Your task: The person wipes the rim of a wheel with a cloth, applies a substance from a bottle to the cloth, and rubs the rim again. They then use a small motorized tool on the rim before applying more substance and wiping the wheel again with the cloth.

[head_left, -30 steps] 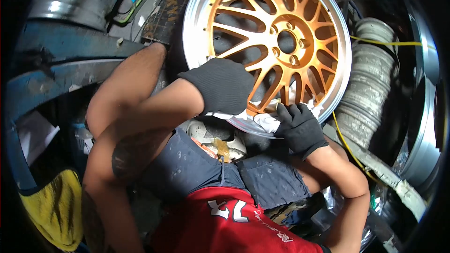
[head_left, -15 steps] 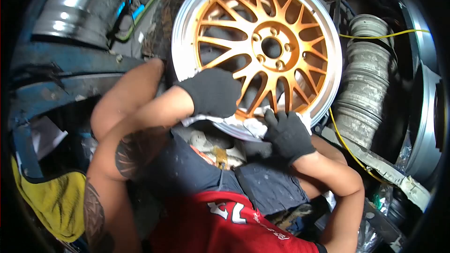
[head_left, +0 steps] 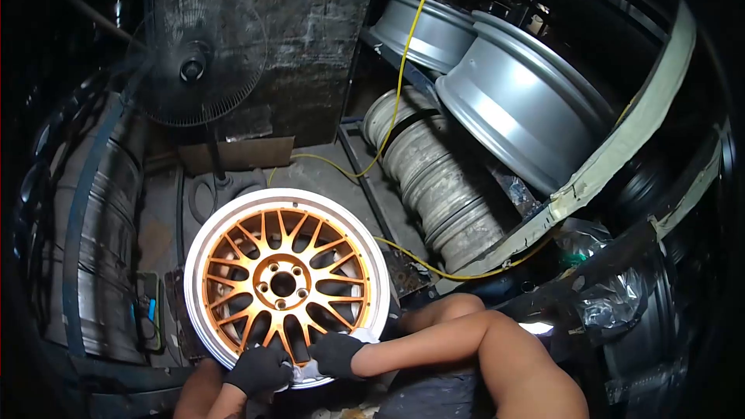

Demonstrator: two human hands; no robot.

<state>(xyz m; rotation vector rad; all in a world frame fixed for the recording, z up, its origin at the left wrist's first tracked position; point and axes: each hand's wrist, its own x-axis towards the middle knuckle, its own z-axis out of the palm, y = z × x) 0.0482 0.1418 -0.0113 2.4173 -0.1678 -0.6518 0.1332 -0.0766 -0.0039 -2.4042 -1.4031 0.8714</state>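
A wheel with gold mesh spokes and a polished silver lip (head_left: 284, 283) stands tilted at the lower left. Both my hands wear black gloves and sit at its bottom edge. My left hand (head_left: 260, 370) grips the lower lip of the rim. My right hand (head_left: 335, 353) presses a white cloth (head_left: 308, 373) against the lip beside it, with a bit of cloth showing by the wrist. My bare right forearm (head_left: 434, 345) reaches in from the right, above my knee.
A standing fan (head_left: 190, 70) is at the back left. Bare silver rims (head_left: 528, 109) lean at the upper right above a dirty stacked rim barrel (head_left: 434, 178). A yellow cable (head_left: 403, 70) runs down across the floor. A taped bar (head_left: 621, 151) crosses on the right.
The view has swung upward, so the wheel now sits low and small in frame. Both hands stay at the rim's bottom edge with the cloth, closer together than before.
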